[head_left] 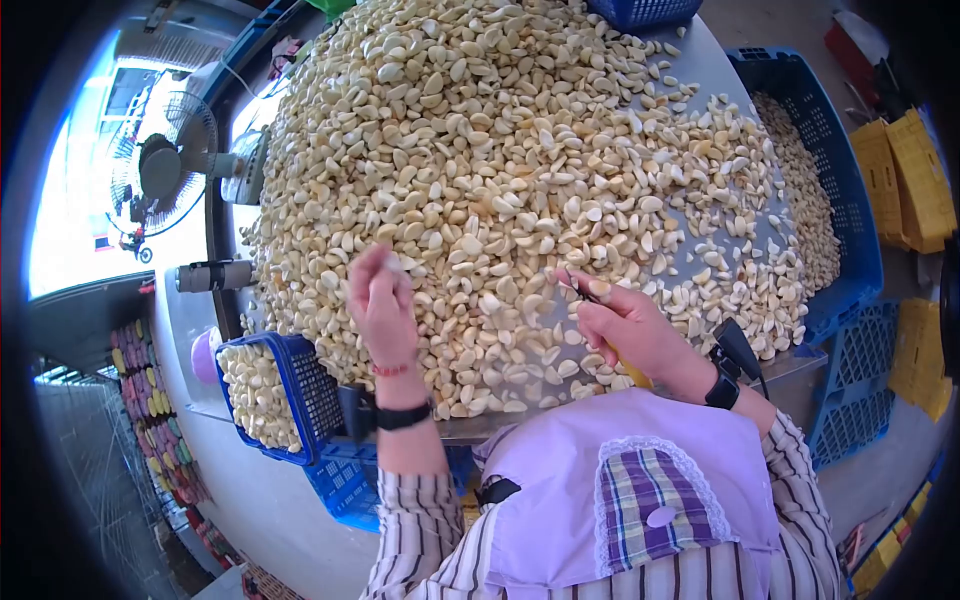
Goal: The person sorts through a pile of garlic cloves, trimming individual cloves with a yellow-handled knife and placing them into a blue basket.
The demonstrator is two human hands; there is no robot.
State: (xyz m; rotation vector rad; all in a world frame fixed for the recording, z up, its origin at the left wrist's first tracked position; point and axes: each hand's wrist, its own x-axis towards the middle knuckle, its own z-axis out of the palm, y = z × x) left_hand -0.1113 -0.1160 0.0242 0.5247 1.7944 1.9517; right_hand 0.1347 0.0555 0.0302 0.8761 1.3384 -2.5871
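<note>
A broad heap of pale, curved pieces that look like peeled garlic cloves (470, 150) covers the metal table. Over its near left part is my left hand (382, 310), slightly blurred, its fingers bent together around a whitish piece, seemingly one garlic clove. My right hand (625, 325), lower and to the right, is closed around a small knife (634, 372). The knife's yellow handle shows below the palm, and its thin dark tip points up and left past the fingers. Between both hands the cloves lie thinner, with patches of grey tabletop (570, 350) showing.
A blue basket (316, 385) full of cloves stands at the table's left front corner. To the right, a large blue crate (855, 200) holds more pieces. Another blue basket (645, 12) sits at the far edge. A fan (165, 165) stands left, with yellow cartons (905, 180) far right.
</note>
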